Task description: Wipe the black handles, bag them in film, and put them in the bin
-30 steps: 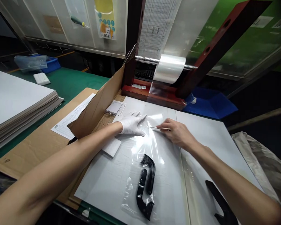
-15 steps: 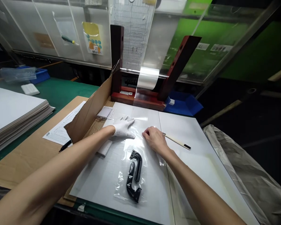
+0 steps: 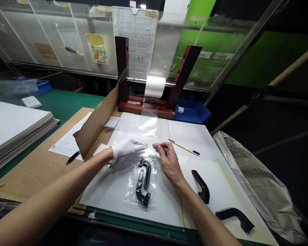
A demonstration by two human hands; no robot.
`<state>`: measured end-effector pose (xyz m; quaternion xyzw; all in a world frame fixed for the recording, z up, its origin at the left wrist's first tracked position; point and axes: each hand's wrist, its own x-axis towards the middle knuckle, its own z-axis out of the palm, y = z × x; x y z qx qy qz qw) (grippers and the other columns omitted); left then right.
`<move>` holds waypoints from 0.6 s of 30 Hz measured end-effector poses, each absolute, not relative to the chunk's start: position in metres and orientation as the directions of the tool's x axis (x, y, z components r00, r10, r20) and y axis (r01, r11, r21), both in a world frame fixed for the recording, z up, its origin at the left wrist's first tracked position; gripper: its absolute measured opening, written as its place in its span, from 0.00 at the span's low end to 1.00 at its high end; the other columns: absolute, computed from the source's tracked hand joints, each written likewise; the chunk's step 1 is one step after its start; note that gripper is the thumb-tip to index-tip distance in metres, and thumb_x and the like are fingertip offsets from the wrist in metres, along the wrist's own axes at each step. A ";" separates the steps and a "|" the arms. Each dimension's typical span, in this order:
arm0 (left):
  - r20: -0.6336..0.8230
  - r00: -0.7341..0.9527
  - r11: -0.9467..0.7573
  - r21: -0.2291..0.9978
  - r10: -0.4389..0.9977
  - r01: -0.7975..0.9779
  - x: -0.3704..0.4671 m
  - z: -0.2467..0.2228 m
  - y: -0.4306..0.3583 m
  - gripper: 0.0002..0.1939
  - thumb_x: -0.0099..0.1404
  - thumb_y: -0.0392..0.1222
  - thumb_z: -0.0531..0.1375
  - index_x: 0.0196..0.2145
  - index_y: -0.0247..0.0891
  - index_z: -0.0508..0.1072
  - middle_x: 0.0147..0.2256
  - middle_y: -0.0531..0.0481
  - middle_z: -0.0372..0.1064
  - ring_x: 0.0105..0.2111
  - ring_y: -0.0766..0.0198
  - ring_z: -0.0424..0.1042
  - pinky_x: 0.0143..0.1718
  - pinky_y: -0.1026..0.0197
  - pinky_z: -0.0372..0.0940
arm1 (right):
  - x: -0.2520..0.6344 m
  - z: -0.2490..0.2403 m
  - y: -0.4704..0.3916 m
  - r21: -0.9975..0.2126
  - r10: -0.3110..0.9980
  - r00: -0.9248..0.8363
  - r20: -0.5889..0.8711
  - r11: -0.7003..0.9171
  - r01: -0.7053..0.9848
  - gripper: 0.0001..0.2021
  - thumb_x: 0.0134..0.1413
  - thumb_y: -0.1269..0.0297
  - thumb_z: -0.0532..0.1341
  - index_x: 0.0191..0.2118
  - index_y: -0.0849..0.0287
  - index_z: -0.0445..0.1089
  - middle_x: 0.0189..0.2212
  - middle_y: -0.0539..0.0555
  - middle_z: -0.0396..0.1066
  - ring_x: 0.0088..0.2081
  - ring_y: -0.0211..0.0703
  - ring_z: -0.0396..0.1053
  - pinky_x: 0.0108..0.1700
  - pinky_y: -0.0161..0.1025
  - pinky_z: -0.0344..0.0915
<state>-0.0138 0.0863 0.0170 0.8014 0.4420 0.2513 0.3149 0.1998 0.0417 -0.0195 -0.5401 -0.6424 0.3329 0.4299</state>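
A clear plastic bag [image 3: 129,191] lies on the white board and holds two black curved handles [image 3: 146,177]. My left hand [image 3: 128,147], in a white glove, is at the bag's upper left with its fingers pressed together on the film. Opposite it, my bare right hand [image 3: 168,158] pinches the upper right edge of the bag between thumb and fingers. A strip of clear film [image 3: 149,127] runs down from the roll [image 3: 155,86] towards both hands. Beyond my right hand lies a craft knife [image 3: 184,147] with a pale handle.
Two loose black handles [image 3: 202,187] [image 3: 234,217] lie right of my right forearm. A dark red stand [image 3: 146,108] carries the roll, with a blue tray [image 3: 192,111] beside it. Upright cardboard [image 3: 99,119], a pen [image 3: 73,157] and stacked white sheets [image 3: 17,126] are left.
My left hand has gone from spread flat on the film to fingers together, nearer the bag. The view has shifted, so the loose handles at right now show.
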 end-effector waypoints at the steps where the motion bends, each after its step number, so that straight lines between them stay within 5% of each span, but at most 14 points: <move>1: 0.108 0.503 -0.412 0.730 0.858 0.545 -0.016 0.015 0.074 0.17 0.72 0.51 0.59 0.47 0.35 0.77 0.46 0.46 0.77 0.43 0.55 0.78 0.46 0.50 0.73 | 0.201 -0.019 0.030 -0.893 0.974 -0.059 0.217 0.222 0.392 0.14 0.71 0.53 0.50 0.53 0.54 0.59 0.50 0.59 0.74 0.53 0.45 0.72 0.56 0.49 0.70; 5: 0.104 0.575 -0.456 0.729 0.811 0.511 -0.016 0.012 0.027 0.16 0.74 0.49 0.54 0.48 0.43 0.79 0.49 0.49 0.78 0.49 0.56 0.76 0.53 0.53 0.71 | 0.210 -0.023 -0.017 -0.837 0.929 -0.188 0.320 0.370 0.403 0.15 0.68 0.63 0.55 0.58 0.50 0.60 0.48 0.56 0.74 0.54 0.47 0.71 0.58 0.52 0.68; 11: 0.123 0.696 -0.593 0.640 0.707 0.489 -0.026 0.010 -0.037 0.16 0.75 0.40 0.51 0.48 0.45 0.78 0.49 0.46 0.77 0.52 0.55 0.73 0.56 0.51 0.68 | 0.223 -0.038 -0.070 -0.703 0.801 -0.424 0.422 0.585 0.406 0.13 0.63 0.75 0.53 0.42 0.52 0.72 0.41 0.55 0.74 0.46 0.46 0.72 0.45 0.44 0.74; 15: 0.158 0.653 -0.613 0.555 0.741 0.562 -0.038 0.007 -0.068 0.14 0.74 0.41 0.53 0.45 0.47 0.79 0.43 0.49 0.79 0.43 0.59 0.77 0.49 0.56 0.72 | 0.225 -0.033 -0.084 -0.675 0.821 -0.375 0.430 0.568 0.471 0.14 0.62 0.76 0.54 0.42 0.52 0.73 0.39 0.54 0.75 0.42 0.45 0.73 0.41 0.43 0.75; 18: 0.224 0.532 -0.554 0.560 0.817 0.616 -0.026 0.009 -0.064 0.16 0.75 0.41 0.51 0.44 0.46 0.79 0.41 0.49 0.79 0.41 0.59 0.78 0.48 0.56 0.73 | 0.213 -0.030 -0.067 -0.677 0.872 -0.243 0.425 0.484 0.554 0.15 0.64 0.73 0.54 0.50 0.51 0.72 0.45 0.55 0.76 0.50 0.47 0.73 0.50 0.48 0.75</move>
